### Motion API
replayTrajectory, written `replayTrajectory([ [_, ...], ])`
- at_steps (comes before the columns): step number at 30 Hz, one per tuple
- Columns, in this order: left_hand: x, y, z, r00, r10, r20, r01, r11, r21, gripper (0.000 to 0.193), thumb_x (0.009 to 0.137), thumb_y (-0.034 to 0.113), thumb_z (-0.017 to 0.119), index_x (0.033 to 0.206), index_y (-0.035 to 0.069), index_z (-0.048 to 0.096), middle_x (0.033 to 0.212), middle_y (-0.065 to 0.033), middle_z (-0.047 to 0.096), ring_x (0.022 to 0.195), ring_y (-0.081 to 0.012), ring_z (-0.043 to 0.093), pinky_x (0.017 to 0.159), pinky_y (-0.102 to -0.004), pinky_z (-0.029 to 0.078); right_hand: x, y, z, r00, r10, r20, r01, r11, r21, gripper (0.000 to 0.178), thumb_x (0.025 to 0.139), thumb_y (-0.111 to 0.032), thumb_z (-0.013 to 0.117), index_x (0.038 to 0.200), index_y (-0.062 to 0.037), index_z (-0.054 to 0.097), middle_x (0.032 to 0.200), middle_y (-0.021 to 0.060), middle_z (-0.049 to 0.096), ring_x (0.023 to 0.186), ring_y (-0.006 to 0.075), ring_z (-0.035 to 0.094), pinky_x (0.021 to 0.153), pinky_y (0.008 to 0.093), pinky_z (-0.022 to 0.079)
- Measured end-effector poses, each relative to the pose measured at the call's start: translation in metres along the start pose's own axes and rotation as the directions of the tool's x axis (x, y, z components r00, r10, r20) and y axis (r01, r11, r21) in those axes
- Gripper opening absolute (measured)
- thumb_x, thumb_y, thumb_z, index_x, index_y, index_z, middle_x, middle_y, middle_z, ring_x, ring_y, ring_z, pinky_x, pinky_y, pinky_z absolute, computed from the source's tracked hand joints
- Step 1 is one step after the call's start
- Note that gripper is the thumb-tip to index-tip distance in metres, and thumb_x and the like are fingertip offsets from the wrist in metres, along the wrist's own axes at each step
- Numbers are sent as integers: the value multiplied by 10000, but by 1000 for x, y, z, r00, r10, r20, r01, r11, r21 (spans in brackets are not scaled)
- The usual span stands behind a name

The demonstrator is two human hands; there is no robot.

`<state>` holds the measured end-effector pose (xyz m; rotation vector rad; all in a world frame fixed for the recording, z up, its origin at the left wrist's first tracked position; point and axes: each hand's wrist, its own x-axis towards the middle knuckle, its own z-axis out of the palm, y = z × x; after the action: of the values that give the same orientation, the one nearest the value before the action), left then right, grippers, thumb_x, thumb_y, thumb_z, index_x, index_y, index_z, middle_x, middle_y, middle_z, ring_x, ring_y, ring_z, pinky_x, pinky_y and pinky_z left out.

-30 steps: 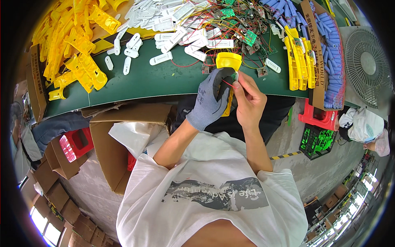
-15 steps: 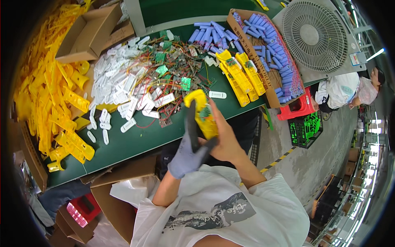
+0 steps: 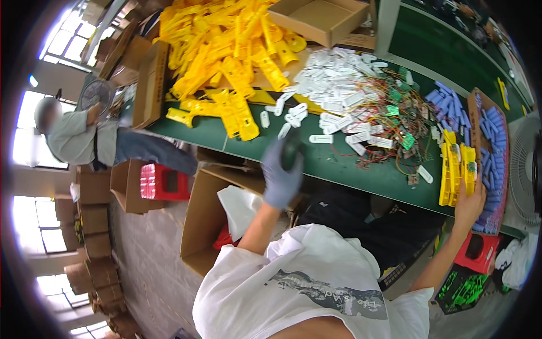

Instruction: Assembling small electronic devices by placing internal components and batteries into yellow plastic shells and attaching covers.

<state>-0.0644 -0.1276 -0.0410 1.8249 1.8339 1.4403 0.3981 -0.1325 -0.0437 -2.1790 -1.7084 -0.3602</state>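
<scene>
Motion smears the left grip, gloved in grey-blue knit; its dark fingertips show no clear outline. The bare right grip covers the lower end of a long yellow plastic shell; whether it clasps or merely touches cannot be told. Print on the small white oblong plastic pieces is too small to read. Tangled thin wires partly hide the green circuit boards. The dark rim cuts off the round grey fan.
</scene>
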Motion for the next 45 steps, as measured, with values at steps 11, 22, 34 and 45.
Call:
replayTrajectory([
  [11, 49, -83, -47, 952, -299, -63, 228, 556, 799, 650, 680, 382, 769, 1181, 39, 536, 1048, -164, 611, 958, -330, 599, 832, -417, 467, -70, -120, -2, 862, 215, -458, -41, 932, 360, 371, 813, -74, 689, 1165, -9, 589, 1130, 131, 611, 1087, 329, 541, 952, 416, 404],
  [22, 17, -65, -93, 897, -390, -208, 0, 470, -883, 508, 967, 328, 463, 1370, 27, 396, 1263, -183, 527, 1225, -320, 478, 1056, -450, 350, -41, -203, 11, 956, -200, -213, 292, 621, 727, 204, 768, -6, 671, 965, -58, 650, 959, 91, 637, 893, 277, 590, 769, 368, 477],
  [34, -147, -5, 30, 184, 16, 983, 906, -391, -163, 528, 943, 473, 484, 1300, 86, 450, 1129, -125, 603, 956, -286, 627, 825, -401, 521, 12, -220, 6, 857, -497, 139, 404, 813, 419, 235, 791, -142, 632, 1006, -56, 590, 904, 118, 626, 877, 302, 573, 776, 421, 457],
  [45, -146, -5, -10, -6, 71, 997, 970, 245, -11, 356, 868, 108, 666, 1180, 31, 514, 1091, -63, 628, 1007, -161, 592, 942, -290, 446, 30, -194, 11, 906, -348, 241, -3, 563, 826, 183, 823, -132, 691, 961, -14, 669, 763, 13, 654, 617, 64, 537, 540, 222, 398],
])
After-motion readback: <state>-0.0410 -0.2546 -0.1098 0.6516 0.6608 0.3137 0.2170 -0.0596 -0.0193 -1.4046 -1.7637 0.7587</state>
